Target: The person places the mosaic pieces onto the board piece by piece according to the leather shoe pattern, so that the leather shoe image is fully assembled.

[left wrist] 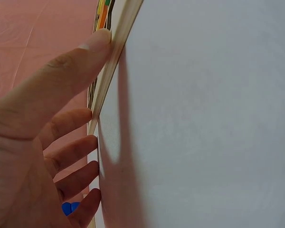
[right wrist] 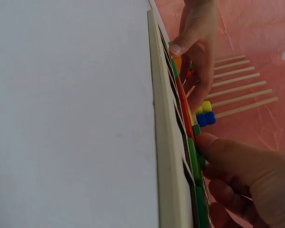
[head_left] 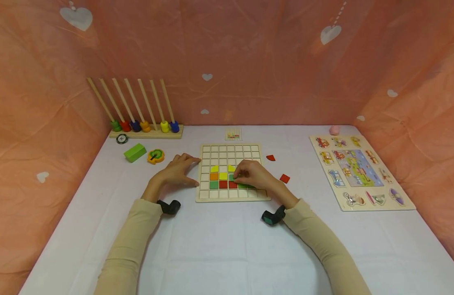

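A wooden grid board (head_left: 230, 196) lies on the white table, several yellow, orange, red and green tiles in its cells. My left hand (head_left: 178, 169) rests at the board's left edge, thumb and fingertips against the rim, fingers relaxed. Over the board's middle, my right hand (head_left: 254, 173) pinches a small green tile (head_left: 231, 177) between thumb and fingers, just above the red tiles (head_left: 223, 184). In the right wrist view the thumb is on this tile, close to other green tiles (right wrist: 194, 161); the fingers partly hide it.
Right of the board lie two loose red pieces (head_left: 284, 178). A small pattern card (head_left: 233, 134) is behind it. At left are a peg stand (head_left: 146, 133), a green block (head_left: 135, 153), a tree piece (head_left: 155, 156) and a round chip (head_left: 121, 139). A picture puzzle (head_left: 359, 172) lies right.
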The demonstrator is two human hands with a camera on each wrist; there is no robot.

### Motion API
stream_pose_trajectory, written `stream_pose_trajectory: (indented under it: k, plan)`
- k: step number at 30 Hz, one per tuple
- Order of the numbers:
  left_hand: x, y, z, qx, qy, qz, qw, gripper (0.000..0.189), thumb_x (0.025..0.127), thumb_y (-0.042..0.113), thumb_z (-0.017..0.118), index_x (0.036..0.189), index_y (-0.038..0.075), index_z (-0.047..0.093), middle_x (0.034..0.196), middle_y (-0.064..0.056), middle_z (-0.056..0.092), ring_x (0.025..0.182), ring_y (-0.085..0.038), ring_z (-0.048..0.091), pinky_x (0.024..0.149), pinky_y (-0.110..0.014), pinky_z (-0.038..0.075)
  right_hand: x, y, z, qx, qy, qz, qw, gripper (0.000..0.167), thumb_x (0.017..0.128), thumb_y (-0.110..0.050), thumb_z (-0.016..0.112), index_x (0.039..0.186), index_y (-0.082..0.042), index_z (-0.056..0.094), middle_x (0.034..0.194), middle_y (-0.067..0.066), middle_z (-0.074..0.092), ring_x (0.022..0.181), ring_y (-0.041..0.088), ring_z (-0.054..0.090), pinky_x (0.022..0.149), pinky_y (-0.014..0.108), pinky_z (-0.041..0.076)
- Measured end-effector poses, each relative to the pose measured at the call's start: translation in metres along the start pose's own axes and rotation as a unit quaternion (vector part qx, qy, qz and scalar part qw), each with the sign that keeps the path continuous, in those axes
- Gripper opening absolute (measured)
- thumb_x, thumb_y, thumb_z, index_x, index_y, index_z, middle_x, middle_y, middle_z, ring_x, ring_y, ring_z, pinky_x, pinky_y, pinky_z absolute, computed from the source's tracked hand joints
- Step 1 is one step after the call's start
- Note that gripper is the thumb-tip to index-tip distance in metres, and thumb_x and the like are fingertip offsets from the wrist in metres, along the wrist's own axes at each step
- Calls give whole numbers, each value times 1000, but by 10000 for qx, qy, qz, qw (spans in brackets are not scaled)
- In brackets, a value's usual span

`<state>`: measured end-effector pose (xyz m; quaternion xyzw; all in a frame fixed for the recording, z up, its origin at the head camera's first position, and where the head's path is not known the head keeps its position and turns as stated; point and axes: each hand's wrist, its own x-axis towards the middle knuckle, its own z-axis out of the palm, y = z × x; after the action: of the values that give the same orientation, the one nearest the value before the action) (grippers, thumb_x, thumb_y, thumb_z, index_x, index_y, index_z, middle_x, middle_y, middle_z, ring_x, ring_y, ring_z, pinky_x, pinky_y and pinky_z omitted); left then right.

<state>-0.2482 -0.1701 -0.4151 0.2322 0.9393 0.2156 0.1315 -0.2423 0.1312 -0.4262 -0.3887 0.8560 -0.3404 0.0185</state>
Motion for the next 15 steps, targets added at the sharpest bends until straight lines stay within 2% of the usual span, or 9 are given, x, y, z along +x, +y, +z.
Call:
stream_pose_trajectory:
  k: [15]
  plan:
    - [0,-1,0,32,31,77,10000,83,73,40,78,140,8,41,135,-18,38,118,-35,33,102,-53,28,4,-1,5,-351,147,333,9987,6,83,-20,71,83,-14,72,86,-3,59,79,10,49,70,25,42]
